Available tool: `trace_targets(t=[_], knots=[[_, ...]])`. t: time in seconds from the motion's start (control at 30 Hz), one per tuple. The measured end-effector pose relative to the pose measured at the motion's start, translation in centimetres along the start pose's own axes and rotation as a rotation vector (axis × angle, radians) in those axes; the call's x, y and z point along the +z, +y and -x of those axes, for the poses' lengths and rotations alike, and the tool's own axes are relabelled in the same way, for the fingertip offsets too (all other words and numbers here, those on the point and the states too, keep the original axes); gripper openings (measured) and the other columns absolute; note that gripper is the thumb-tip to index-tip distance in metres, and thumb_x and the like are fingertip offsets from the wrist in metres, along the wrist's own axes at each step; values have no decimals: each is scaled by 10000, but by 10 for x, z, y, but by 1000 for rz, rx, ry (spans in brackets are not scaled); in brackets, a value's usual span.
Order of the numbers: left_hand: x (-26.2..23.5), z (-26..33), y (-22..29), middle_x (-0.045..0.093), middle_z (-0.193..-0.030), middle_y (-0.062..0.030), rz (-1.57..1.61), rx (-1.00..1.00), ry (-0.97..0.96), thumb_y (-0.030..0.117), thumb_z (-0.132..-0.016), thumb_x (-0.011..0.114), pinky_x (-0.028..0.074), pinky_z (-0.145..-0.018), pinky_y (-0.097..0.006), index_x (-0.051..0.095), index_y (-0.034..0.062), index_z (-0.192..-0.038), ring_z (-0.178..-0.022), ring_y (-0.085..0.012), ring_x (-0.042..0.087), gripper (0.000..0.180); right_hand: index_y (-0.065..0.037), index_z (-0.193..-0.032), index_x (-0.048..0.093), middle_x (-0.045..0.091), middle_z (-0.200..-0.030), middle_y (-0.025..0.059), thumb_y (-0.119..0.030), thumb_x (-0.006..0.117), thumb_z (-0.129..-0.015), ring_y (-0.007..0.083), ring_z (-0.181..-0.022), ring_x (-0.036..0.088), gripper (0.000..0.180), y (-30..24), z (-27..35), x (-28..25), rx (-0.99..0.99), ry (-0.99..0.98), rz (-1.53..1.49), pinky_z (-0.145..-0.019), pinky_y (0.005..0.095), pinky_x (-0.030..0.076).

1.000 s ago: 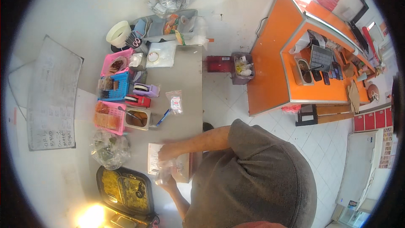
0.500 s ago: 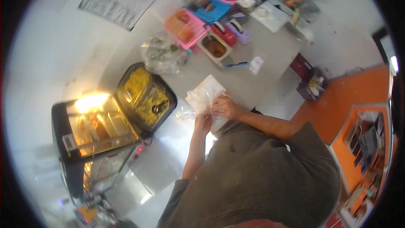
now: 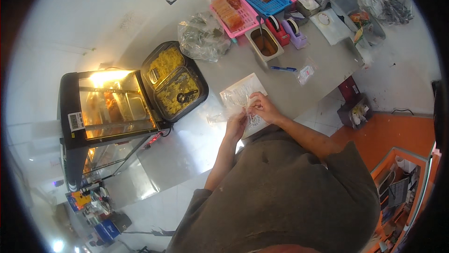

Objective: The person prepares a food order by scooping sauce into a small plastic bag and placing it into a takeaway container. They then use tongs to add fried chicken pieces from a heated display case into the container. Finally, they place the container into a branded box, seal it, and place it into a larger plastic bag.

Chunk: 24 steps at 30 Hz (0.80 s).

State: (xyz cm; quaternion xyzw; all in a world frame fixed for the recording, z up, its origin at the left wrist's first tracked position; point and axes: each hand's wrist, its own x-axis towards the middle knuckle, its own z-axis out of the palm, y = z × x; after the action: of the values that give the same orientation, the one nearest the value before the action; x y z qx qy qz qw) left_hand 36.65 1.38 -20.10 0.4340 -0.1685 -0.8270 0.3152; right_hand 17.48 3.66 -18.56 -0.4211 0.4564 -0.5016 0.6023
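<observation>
A clear plastic bag (image 3: 232,104) is bunched between my two hands, low over the metal counter. My left hand (image 3: 236,124) pinches it from the near side, fingers closed. Right beside it, my right hand (image 3: 264,109) has its fingertips closed on the gathered part of the bag. The fingertips of both hands nearly meet, and what the bag holds cannot be made out. Under the hands lies a flat white printed pad or box (image 3: 253,83), partly covered by the bag and my fingers.
To the left stand a lit glass warming cabinet (image 3: 117,108) and a black two-part pan of yellow food (image 3: 168,61). Beyond my hands are a metal container of brown sauce (image 3: 264,44), tape dispensers (image 3: 293,33), a blue pen (image 3: 283,69) and pink baskets (image 3: 237,24).
The view has swung, so the counter and its things sit further right in the picture. My hands stay close together on the plastic bag, with only slight finger movement.
</observation>
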Motion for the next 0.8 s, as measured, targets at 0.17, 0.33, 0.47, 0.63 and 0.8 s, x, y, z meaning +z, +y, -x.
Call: trace_targets(t=[0.17,0.33,0.47,0.63,0.8], knots=[[1,1,-1,649,-1130,-69,-18,8,73,85,-946,610,473,-956,-317,590,14,-1202,-1047,-183,619,266,-94,-1095,357,643,-914,63,-14,641,-925,134,-886,625,340,3,-2,-6,40,-93,92,-784,299,518],[3,0,-2,645,-1141,-78,-35,25,101,67,-936,610,475,-942,-307,584,23,-1214,-1043,-190,621,283,-84,-1081,375,645,-918,76,-16,649,-910,141,-891,627,330,9,-5,-10,-13,-106,125,-787,306,513],[-4,-3,-9,639,-1154,-74,-9,76,80,71,-933,618,494,-904,-313,573,30,-1233,-1026,-190,626,307,-81,-1048,374,651,-927,82,-26,666,-894,130,-867,633,334,11,-8,-11,-9,-108,124,-744,311,523],[0,1,-2,692,-955,-69,-707,322,158,49,-876,654,521,-777,-324,687,72,-1047,-870,-222,651,176,-13,-1193,472,682,-904,92,-54,678,-885,132,-777,648,373,1,-16,-12,90,-60,162,-716,324,529],[11,1,13,684,-796,-94,-1365,938,-89,89,-751,738,513,-664,-381,732,72,-849,-737,-295,636,99,33,-1043,659,710,-919,121,-158,739,-820,152,-775,666,305,-16,-47,-41,80,-343,534,-685,335,529]])
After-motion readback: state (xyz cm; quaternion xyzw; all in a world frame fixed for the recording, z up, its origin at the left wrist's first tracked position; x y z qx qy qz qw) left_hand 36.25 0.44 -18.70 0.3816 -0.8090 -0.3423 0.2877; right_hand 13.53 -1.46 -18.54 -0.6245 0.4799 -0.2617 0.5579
